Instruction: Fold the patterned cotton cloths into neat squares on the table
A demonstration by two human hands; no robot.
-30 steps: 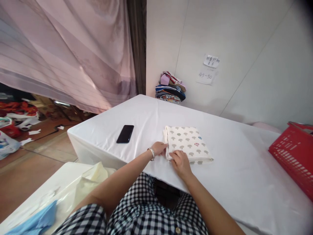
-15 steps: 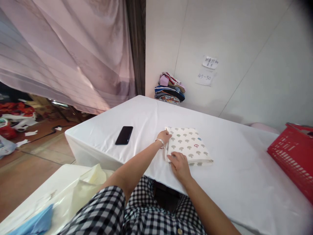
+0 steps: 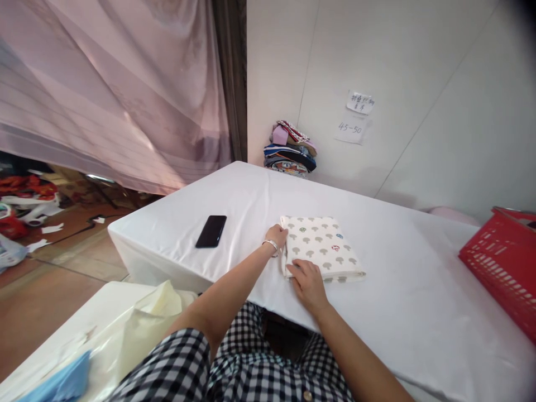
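A folded cream cloth [image 3: 320, 245] printed with grey mushroom shapes and a few coloured ones lies flat on the white-covered table [image 3: 402, 290]. At its far left edge is my left hand [image 3: 276, 237], wearing a bracelet, its fingers curled closed on the fabric. My right hand [image 3: 310, 283] pinches the near left corner, with fingers on top and the thumb at the edge. What lies under the fingertips is hidden.
A black phone [image 3: 211, 231] lies to the left on the table. A red basket [image 3: 502, 268] stands at the right edge. Folded clothes [image 3: 290, 151] are stacked by the wall. A pale yellow plastic bag [image 3: 142, 324] and blue cloth [image 3: 62, 382] lie at lower left.
My left hand has shifted slightly left and down along the cloth's left edge, and that edge sits a little further left. My right hand stays at the near corner.
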